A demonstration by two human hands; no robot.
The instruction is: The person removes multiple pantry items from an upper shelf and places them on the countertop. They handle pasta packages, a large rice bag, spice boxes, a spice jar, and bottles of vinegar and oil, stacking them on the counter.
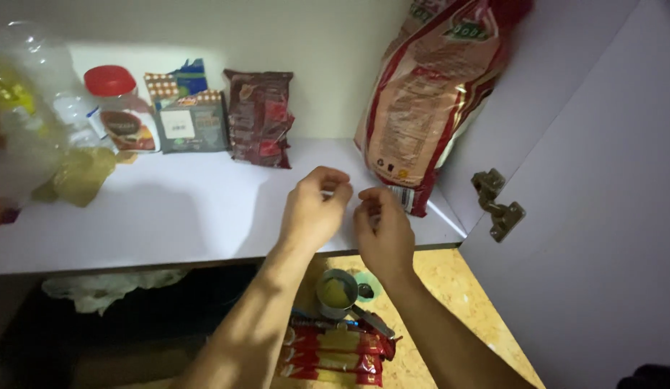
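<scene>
Both hands [349, 216] hover at the white shelf's [169, 216] front edge.

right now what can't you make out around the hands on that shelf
- What the left hand and right hand pinch: head view, hidden by curled fingers.
- Large red bag: top cut off by the frame edge.
- Clear bottle: blurred, cut by the left edge.
- Metal cup below: contents unclear.

The big red bag [439, 94] is cut off by the top edge. The clear bottle [25, 108] at the left is blurred and partly cut off. Whatever is pinched between the left hand [315, 212] and the right hand [384, 234] is too small to tell — each grip hides it. The red packets [335, 356] are cut off below — partly hidden by the arms.
</scene>
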